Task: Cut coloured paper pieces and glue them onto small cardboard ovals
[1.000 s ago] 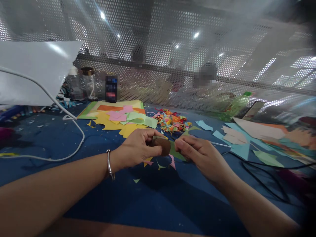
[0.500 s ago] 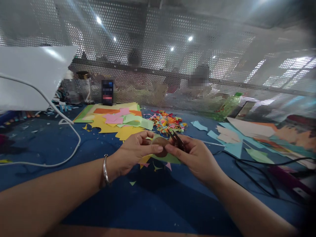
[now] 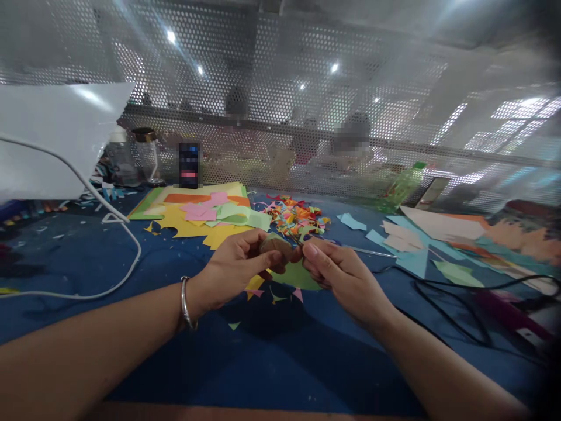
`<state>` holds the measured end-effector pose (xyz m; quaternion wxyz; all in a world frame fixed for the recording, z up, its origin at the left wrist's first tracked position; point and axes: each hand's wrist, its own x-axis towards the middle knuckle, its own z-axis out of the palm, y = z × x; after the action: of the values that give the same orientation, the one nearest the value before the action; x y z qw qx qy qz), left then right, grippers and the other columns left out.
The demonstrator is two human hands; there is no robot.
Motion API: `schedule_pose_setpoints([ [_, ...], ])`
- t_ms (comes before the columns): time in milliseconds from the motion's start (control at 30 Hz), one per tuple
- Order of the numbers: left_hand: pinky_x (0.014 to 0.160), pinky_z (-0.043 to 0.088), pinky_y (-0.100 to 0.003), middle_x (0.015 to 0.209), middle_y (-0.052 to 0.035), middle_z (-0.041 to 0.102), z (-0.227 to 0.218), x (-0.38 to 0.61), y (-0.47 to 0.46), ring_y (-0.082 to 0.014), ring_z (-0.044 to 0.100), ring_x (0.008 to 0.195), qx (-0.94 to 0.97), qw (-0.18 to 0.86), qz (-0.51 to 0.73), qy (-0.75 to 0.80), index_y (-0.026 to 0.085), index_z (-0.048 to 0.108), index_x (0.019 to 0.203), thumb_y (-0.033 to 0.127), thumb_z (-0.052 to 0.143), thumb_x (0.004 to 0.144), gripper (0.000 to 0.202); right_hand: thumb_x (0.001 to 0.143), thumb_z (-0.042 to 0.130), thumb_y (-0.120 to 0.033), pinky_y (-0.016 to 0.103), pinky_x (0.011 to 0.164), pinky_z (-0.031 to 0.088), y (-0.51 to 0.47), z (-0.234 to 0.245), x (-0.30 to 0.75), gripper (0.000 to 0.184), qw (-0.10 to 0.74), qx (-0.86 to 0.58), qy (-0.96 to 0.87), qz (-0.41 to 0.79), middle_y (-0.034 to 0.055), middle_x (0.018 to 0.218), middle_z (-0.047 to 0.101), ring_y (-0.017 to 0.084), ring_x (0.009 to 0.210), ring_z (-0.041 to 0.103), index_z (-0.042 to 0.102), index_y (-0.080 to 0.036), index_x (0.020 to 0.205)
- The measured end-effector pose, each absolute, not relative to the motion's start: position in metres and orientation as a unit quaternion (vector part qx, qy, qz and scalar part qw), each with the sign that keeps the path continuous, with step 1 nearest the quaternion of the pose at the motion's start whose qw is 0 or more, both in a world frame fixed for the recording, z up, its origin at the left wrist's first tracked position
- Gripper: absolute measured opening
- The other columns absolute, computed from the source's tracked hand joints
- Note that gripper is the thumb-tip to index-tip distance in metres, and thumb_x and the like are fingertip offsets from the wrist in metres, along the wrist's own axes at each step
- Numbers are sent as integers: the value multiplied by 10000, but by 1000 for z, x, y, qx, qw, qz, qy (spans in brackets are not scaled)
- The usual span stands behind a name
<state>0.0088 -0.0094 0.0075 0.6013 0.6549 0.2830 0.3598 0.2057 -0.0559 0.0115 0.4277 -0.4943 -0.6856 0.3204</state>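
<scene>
My left hand (image 3: 234, 266) is closed in a pinch on a small round brown paper piece (image 3: 274, 248), held just above the blue tabletop (image 3: 272, 362). A silver bangle (image 3: 186, 304) sits on that wrist. My right hand (image 3: 339, 272) meets it from the right. Its fingers are curled and closed at the brown piece's edge, and they grip a green paper piece (image 3: 298, 276) that hangs under both hands. Small coloured paper offcuts (image 3: 274, 295) lie on the table right below.
A pile of coloured paper scraps (image 3: 295, 217) and a stack of yellow, orange, pink and green sheets (image 3: 205, 213) lie behind the hands. Blue and cream cut paper (image 3: 412, 240) lies to the right, with black cables (image 3: 456, 304). A white cable (image 3: 127, 234) loops on the left. A perforated metal screen (image 3: 307, 117) backs the table.
Both hands rose slightly and drew closer together around the brown piece. Dark scissor-like blades showed at my right hand half a second ago; now they are hidden.
</scene>
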Motion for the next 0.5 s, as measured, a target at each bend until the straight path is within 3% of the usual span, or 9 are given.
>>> schedule_pose_setpoints([
  [500,684,486,-228,802,-14,685,8,9,-10,-99,636,751,649,622,359,250,153,596,820,263,705,811,155,966,447,-525,261,573,345,-58,19,205,429,368,-501,-746,238,-16,665,452,128,615,429,529,-197,702],
])
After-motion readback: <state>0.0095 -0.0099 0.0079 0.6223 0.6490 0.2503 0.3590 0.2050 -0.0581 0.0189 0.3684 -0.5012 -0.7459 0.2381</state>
